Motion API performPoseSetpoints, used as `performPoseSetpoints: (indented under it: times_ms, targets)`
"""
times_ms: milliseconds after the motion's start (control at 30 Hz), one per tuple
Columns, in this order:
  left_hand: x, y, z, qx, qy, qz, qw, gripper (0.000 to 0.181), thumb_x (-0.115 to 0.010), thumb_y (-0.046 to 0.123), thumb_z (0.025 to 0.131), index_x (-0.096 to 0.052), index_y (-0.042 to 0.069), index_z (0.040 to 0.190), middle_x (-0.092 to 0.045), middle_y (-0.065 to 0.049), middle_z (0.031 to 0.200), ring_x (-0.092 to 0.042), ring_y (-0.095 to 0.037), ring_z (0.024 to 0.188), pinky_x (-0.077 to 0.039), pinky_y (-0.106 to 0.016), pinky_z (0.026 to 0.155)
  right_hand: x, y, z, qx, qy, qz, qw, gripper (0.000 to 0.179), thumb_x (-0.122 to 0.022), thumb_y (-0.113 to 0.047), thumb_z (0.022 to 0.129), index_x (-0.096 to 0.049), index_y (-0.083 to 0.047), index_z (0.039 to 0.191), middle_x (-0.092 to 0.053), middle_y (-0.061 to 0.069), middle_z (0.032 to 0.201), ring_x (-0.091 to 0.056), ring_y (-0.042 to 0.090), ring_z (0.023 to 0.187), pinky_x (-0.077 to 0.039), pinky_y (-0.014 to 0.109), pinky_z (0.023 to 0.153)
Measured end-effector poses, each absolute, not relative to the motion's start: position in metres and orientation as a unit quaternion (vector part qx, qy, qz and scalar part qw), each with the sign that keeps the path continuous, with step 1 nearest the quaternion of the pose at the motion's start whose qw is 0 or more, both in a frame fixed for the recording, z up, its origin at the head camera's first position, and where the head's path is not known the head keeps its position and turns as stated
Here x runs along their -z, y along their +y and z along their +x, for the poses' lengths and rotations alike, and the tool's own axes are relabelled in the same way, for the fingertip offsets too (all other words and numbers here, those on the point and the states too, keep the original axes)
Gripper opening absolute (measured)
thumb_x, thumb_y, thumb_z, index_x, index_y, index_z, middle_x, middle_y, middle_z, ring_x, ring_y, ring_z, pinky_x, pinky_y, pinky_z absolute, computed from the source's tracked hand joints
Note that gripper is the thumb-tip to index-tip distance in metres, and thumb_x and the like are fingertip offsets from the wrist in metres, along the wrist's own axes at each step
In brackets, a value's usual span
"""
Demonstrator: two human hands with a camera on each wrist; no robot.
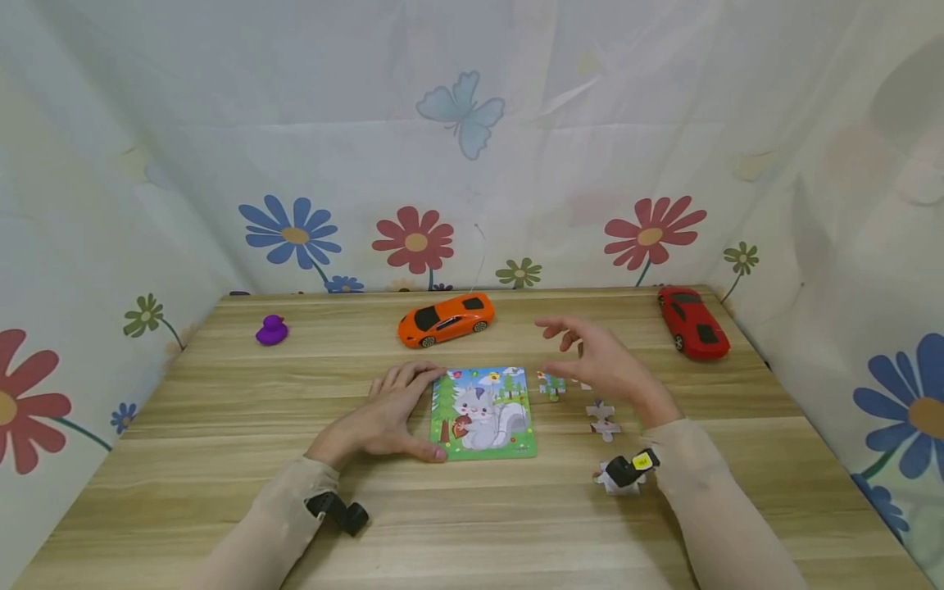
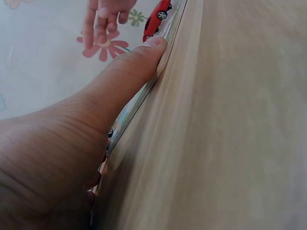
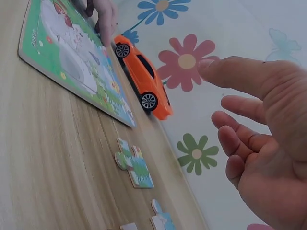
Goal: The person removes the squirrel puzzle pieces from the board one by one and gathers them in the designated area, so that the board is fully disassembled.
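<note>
A square squirrel jigsaw puzzle lies flat in the middle of the table. My left hand rests along its left side, the index fingertip at the far corner and the straight thumb on the near corner. In the left wrist view that thumb lies along the puzzle's edge. My right hand hovers right of the puzzle with fingers loosely bent and nothing between them. Below it lie jigsaw pieces, among them a green-and-blue one and a pale grey one.
An orange toy car stands behind the puzzle, a red toy car at the back right. A purple rubber duck sits back left. Nearer me, another jigsaw piece is partly hidden by the right wrist camera. Flowered curtains surround the table.
</note>
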State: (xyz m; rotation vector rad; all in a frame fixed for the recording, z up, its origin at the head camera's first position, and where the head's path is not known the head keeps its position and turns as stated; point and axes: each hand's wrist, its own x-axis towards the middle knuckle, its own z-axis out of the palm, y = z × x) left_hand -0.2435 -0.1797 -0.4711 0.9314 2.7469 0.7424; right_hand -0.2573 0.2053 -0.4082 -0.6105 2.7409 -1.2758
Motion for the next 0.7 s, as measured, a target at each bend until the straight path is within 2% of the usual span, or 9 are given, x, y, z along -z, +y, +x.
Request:
performPoseSetpoints:
  times_ms: [133,300,467,700]
  targets:
    - [0.471,-0.180,-0.244,-0.247,0.914,0.312,0.072,0.133,-0.093,0.078,0.073,-0.035,0.014,0.174,-0.031,-0.013,0.175,-0.029,-0.039,0.155,-0.029,-0.062,0.116,0.406,0.200,-0.256,0.423,0.881,-0.211,0.033,0.072,-0.093,-0.027,0.095,-0.061,-0.017,0.158,-0.066,0.010,0.139,-0.058,0.042,0.120,-0.049,0.044,0.091]
    - [0.472,-0.179,-0.244,-0.245,0.915,0.311,0.075,0.133,-0.093,0.078,0.073,-0.034,0.015,0.175,-0.031,-0.012,0.175,-0.029,-0.039,0.155,-0.028,-0.063,0.118,0.410,0.192,-0.256,0.419,0.879,-0.225,0.040,0.074,-0.094,-0.021,0.092,-0.061,-0.015,0.158,-0.066,0.015,0.140,-0.059,0.043,0.119,-0.051,0.042,0.087]
    - [0.472,-0.179,-0.244,-0.245,0.916,0.309,0.077,0.133,-0.093,0.077,0.073,-0.035,0.015,0.174,-0.030,-0.012,0.176,-0.029,-0.039,0.156,-0.029,-0.061,0.118,0.417,0.185,-0.256,0.405,0.881,-0.240,0.048,0.076,-0.095,-0.022,0.091,-0.060,-0.014,0.158,-0.067,0.018,0.140,-0.061,0.037,0.116,-0.053,0.039,0.084]
    - [0.470,-0.180,-0.244,-0.242,0.916,0.310,0.075,0.133,-0.092,0.078,0.073,-0.034,0.015,0.174,-0.031,-0.012,0.175,-0.030,-0.039,0.155,-0.030,-0.062,0.117,0.424,0.171,-0.254,0.392,0.883,-0.244,0.082,0.078,-0.097,-0.031,0.090,-0.062,-0.012,0.157,-0.069,0.013,0.137,-0.060,0.032,0.115,-0.054,0.046,0.093]
